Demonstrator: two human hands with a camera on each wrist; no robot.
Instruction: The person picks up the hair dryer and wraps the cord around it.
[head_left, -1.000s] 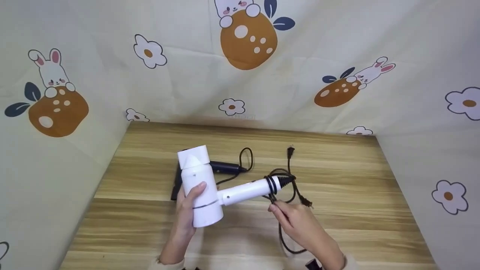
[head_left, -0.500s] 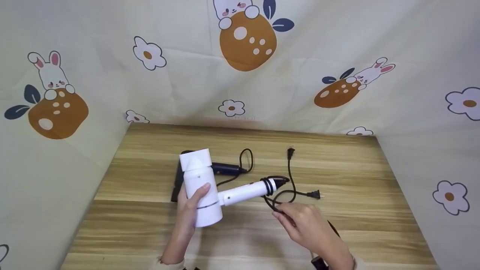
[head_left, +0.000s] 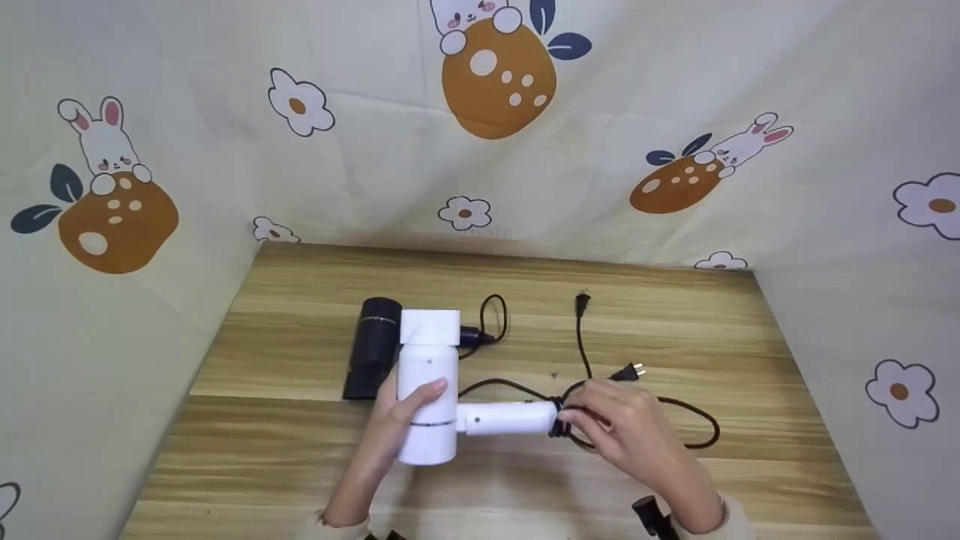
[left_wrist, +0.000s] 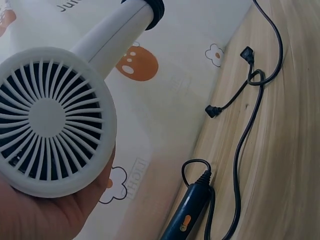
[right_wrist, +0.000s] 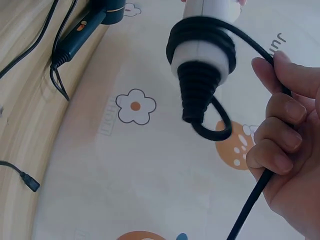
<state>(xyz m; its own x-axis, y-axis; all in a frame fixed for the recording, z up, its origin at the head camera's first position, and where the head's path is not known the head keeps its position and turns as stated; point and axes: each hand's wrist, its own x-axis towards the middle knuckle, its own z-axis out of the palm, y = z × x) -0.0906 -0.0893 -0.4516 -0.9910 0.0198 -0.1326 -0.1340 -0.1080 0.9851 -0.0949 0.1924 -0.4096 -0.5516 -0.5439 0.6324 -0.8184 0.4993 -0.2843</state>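
Note:
A white hair dryer (head_left: pixel 429 382) is held above the table, its handle pointing right. My left hand (head_left: pixel 390 416) grips it round the barrel, with the thumb across the near side. In the left wrist view the round vented grille (left_wrist: pixel 47 117) faces the camera. Black cord (right_wrist: pixel 200 37) is coiled several times round the end of the handle. My right hand (head_left: pixel 630 424) pinches the cord beside that end. The right wrist view shows the cord running between thumb and forefinger and down through the curled fingers (right_wrist: pixel 285 130).
Behind the white dryer lies a dark hair dryer (head_left: pixel 377 337), partly hidden, its handle (left_wrist: pixel 187 210) towards the right. Two plugs lie on the wooden table (head_left: pixel 285 450): one at the back (head_left: pixel 583 303), one nearer my right hand (head_left: pixel 628 373). Patterned cloth (head_left: pixel 375 165) surrounds the table.
The white hair dryer has shifted right and its handle has swung closer to level, uncovering more of the dark one. My right hand has moved rightwards with the cord, and one plug has shifted.

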